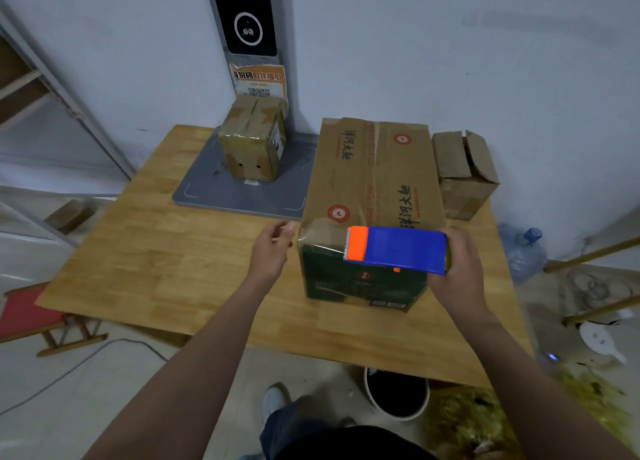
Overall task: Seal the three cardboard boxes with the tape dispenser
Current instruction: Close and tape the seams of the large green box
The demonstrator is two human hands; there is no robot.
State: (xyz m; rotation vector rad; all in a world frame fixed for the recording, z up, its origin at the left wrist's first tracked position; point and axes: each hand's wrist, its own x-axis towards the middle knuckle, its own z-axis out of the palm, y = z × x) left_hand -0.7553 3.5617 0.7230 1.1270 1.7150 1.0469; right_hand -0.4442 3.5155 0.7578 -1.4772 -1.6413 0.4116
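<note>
The right hand (453,272), at centre right of the frame, is wrapped around the rear of a blue and orange tape dispenser (398,250), its orange end pointing left over the near top edge of the large box (372,189). The left hand (272,252), at centre, is loosely half open and holds nothing; its fingertips (289,229) sit just beside the large box's near left corner, and contact cannot be told. The large box stands on the wooden worktop (166,252), flaps closed, with tape along its top seam. A small taped box (252,141) rests on a grey pad (207,189) at upper centre. Another small box (464,172), flaps partly open, stands just beside the large box's far right side. Bare worktop lies at left and along the near edge.
</note>
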